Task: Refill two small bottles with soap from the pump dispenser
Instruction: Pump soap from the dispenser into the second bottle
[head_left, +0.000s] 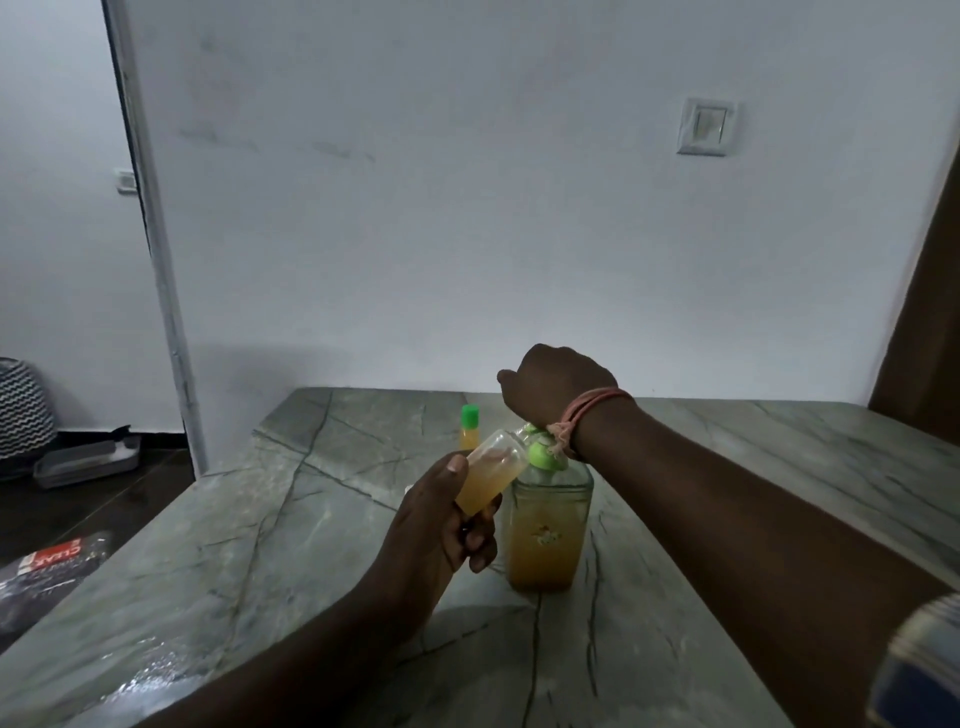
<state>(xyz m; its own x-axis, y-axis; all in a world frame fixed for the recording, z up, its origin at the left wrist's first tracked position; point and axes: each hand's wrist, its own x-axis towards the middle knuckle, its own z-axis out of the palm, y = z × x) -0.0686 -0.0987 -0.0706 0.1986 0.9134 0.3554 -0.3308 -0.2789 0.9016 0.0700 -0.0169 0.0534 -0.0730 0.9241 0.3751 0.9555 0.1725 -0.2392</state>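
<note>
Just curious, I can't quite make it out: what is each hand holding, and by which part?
The left hand holds a small bottle by its lower body, tilted. The right hand rests atop the pump dispenser; its grip is hidden.

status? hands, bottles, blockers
Left hand holds uncapped small bottle tilted at pump dispenser. Right hand on pump. Capped bottle behind. No blockers.

The scene is dim and flat, with a cool grey cast over the wall (467, 208). Light seems to come from the left: a wet-looking glare patch shines on the bench (156, 670) at the lower left of the frame, and soft shadows fall on it at lower centre. Wide-angle distortion bends the door frame (156, 260) at the left and stretches the right edge. The sleeve (919, 670) at the lower right corner is blurred, and fine detail is smeared throughout.
</note>
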